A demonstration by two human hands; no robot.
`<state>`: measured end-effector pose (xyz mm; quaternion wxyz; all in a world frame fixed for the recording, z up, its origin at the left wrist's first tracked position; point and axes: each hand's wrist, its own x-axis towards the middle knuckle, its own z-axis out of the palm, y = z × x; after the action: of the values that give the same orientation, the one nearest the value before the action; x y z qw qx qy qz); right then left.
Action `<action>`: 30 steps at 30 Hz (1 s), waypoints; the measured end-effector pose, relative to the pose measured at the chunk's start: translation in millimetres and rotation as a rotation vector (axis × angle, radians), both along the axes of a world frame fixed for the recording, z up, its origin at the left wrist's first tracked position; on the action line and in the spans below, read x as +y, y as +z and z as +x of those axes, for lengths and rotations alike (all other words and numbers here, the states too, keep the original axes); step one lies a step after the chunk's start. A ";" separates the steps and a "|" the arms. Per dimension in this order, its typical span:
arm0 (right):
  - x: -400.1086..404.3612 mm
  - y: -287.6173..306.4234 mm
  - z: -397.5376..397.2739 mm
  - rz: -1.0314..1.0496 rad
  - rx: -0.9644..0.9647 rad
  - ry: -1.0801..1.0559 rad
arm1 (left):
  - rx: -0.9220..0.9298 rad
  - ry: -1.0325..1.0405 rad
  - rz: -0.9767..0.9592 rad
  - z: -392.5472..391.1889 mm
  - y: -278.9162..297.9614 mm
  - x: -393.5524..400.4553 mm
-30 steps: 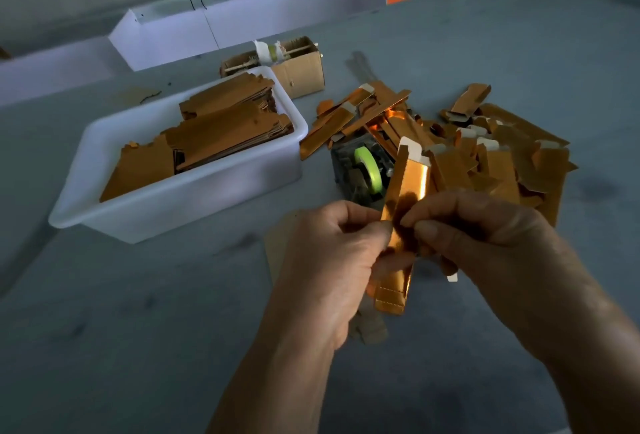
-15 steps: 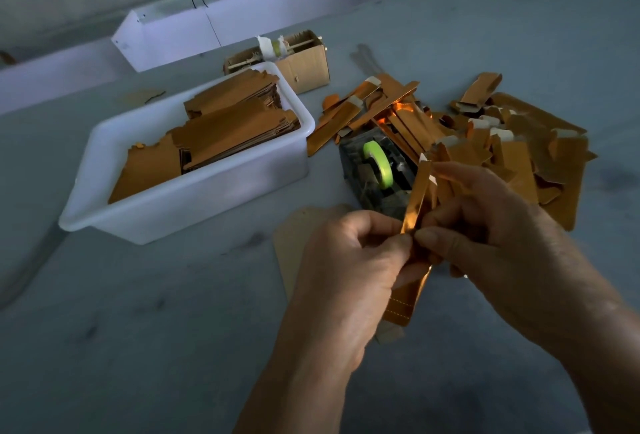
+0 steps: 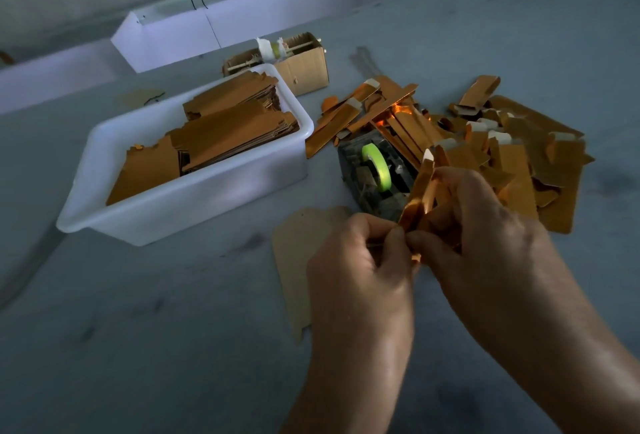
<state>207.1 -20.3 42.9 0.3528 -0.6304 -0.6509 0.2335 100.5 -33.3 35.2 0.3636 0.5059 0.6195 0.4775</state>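
Two hands, left hand (image 3: 360, 260) and right hand (image 3: 485, 236), sharing one gold carton (image 3: 420, 191). One white tub (image 3: 194, 211) with three overlapping piles of flat gold blanks (image 3: 235, 132), sheets too many to count. One tape dispenser (image 3: 367, 191) carrying one green roll (image 3: 379, 166). One small cardboard box (image 3: 306, 69). One flat brown card (image 3: 294, 253) on the counter (image 3: 138, 347). One loose heap of gold cartons (image 3: 519, 156), well over a dozen, too tangled for an exact count. One long white tray (image 3: 173, 42) behind.
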 end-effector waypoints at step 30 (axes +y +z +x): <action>67.7 -7.0 30.7 0.138 -0.106 -0.376 | 0.644 0.185 -0.474 -88.8 -33.4 20.0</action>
<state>237.8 47.4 35.9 0.3979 -0.7266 -0.5537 0.0850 11.7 -13.3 1.9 0.2130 0.4739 0.8375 0.1691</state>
